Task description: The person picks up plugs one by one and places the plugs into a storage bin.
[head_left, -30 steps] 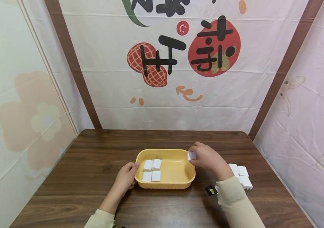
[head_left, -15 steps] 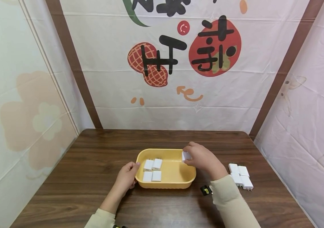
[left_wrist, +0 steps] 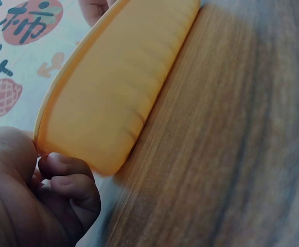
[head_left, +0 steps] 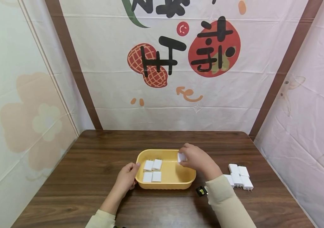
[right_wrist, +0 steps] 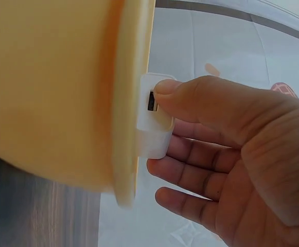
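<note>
- One yellow tray [head_left: 166, 186] is gripped by the left hand [head_left: 127, 176].
- Four adapters [head_left: 157, 176] are set in its left half.
- A fifth adapter [head_left: 181, 157] is pinched above by the right hand [head_left: 198, 160].
- At least five others [head_left: 247, 183] are left to its right.

Basin [head_left: 176, 173]: yellow, oblong, round-cornered, upright on the desk [head_left: 107, 147], left end of its rim gripped by the left hand [head_left: 126, 177]. White block-shaped plug adapters: four adapters [head_left: 156, 176] lying two by two in the basin's left part, prongs of the far pair towards the far wall; five visible adapters [head_left: 237, 179] grouped on the desk at right, the leftmost partly hidden. One further adapter [right_wrist: 153, 121], dark port showing, pinched by the right hand [head_left: 198, 161] over the basin's right part.
</note>
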{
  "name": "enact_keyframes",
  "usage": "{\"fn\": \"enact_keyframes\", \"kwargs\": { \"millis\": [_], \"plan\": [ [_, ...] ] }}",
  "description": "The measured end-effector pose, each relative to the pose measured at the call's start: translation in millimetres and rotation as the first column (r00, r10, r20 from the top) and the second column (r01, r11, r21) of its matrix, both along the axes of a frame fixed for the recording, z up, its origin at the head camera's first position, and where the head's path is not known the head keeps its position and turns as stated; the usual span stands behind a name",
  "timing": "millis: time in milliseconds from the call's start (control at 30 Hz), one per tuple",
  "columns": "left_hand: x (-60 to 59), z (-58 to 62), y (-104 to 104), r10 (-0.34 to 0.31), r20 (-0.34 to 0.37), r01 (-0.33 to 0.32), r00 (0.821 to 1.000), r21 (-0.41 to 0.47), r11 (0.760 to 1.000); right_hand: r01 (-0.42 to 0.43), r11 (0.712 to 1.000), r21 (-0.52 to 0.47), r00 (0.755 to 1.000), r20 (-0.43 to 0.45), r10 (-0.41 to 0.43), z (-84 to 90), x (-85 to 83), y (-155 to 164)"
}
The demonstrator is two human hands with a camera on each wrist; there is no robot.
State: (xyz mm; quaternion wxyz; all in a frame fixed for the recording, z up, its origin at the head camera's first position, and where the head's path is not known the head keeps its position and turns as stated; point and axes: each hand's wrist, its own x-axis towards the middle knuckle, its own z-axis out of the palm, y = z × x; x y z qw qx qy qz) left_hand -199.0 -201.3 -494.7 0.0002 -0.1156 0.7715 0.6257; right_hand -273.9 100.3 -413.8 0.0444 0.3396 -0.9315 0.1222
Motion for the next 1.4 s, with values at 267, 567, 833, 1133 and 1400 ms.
{"fn": "enact_keyframes", "kwargs": {
  "millis": [267, 567, 833, 1133, 1400],
  "plan": [
    [1.8, 0.8, 0, 0.0, -0.008, 0.0, 1.0, -0.004, 1.0, -0.027, 1.0, 0.007, 1.0, -0.006, 0.028, -4.5, -2.6, -9],
    [3.3, 0.7, 1, -0.009, -0.029, 0.009, 1.0, 0.01, 1.0, -0.05, 0.999, 0.01, 0.999, -0.014, 0.05, -6.1, -2.0, -19],
    [2.5, 0.2, 0, -0.002, -0.019, 0.002, 1.0, 0.003, 1.0, -0.05, 0.999, 0.01, 0.999, 0.001, 0.05, -8.8, 0.9, -28],
    [0.7, -0.5, 1, -0.004, -0.013, 0.004, 1.0, -0.009, 1.0, -0.035, 0.999, 0.031, 0.999, 0.023, 0.034, -13.5, 4.0, -35],
    [-0.8, -1.8, -1, 0.002, -0.006, -0.002, 1.0, -0.018, 1.0, -0.032, 0.999, 0.029, 0.999, 0.012, 0.032, -17.6, 4.7, -40]
  ]
}}
